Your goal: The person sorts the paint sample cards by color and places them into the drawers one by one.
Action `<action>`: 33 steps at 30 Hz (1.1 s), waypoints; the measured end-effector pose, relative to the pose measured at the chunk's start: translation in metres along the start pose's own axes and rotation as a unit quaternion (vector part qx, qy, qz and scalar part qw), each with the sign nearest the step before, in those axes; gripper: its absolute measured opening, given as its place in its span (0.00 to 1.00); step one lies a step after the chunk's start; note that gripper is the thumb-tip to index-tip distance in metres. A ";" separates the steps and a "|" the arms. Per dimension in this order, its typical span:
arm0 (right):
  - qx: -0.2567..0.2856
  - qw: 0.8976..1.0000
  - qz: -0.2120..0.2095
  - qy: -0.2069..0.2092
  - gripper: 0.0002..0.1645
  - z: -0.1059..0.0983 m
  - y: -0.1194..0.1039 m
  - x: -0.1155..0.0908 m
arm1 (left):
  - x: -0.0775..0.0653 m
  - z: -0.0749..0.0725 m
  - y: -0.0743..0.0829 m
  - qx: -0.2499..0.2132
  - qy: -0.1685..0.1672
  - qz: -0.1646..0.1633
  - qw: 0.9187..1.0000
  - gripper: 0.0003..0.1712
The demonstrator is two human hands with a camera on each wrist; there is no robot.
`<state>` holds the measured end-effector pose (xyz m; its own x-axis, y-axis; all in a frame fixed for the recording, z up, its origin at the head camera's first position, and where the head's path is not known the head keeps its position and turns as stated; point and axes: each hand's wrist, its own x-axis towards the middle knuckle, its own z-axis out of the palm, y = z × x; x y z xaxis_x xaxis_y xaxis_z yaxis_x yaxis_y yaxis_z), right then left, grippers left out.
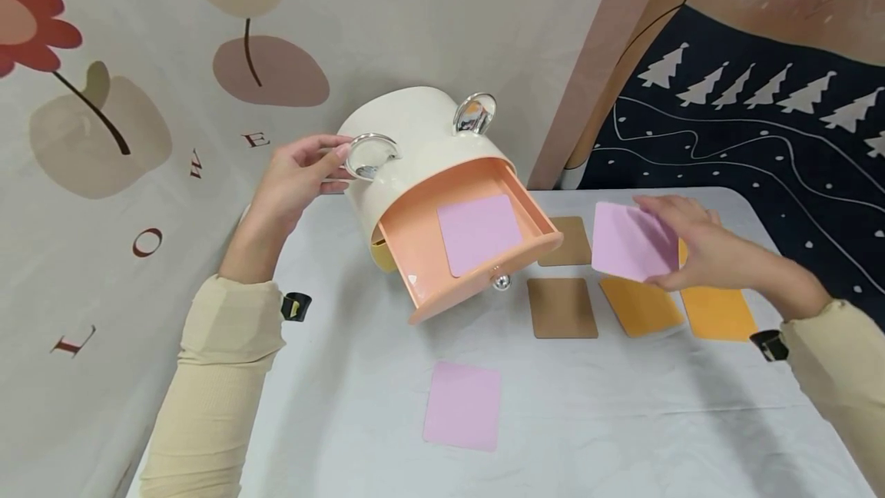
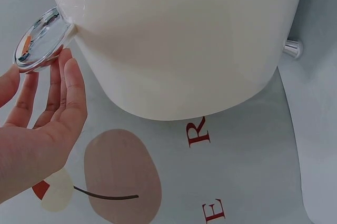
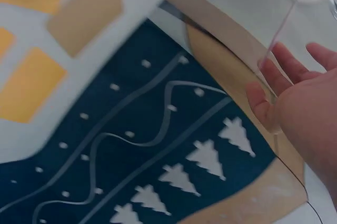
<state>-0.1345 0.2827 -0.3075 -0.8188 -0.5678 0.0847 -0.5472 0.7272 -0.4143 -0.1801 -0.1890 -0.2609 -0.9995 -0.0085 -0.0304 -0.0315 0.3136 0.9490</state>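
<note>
My left hand holds the silver ear-shaped ring on a rounded white drawer box, thumb on one side and fingers on the other. The box's peach drawer is pulled out, and one lilac square card lies inside it. To the right of the box, my right hand grips another lilac card by its edge above the table. In the right wrist view that card shows almost edge-on at the fingertips.
A third lilac card lies on the white tablecloth in front. Two brown cards and several orange cards lie right of the drawer, some beneath the right hand. A printed cloth hangs behind the box. Below the peach drawer a yellow part shows.
</note>
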 end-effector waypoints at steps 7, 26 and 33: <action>-0.003 1.000 -0.020 0.004 0.63 -0.027 -0.012 0.028 | 0.000 0.000 0.000 0.001 0.000 0.000 1.000 0.24; -0.010 0.995 -0.055 -0.084 0.55 -0.029 -0.066 0.106 | 0.001 0.000 0.001 -0.010 -0.004 -0.005 1.000 0.23; 0.001 0.991 -0.087 -0.105 0.56 -0.019 -0.084 0.125 | 0.000 0.000 0.001 -0.008 -0.003 -0.004 1.000 0.23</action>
<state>-0.1944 0.1580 -0.2447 -0.6576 -0.7526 -0.0351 -0.6765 0.6103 -0.4122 -0.1806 -0.1890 -0.2602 -0.9992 -0.0057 -0.0399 -0.0398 0.2985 0.9536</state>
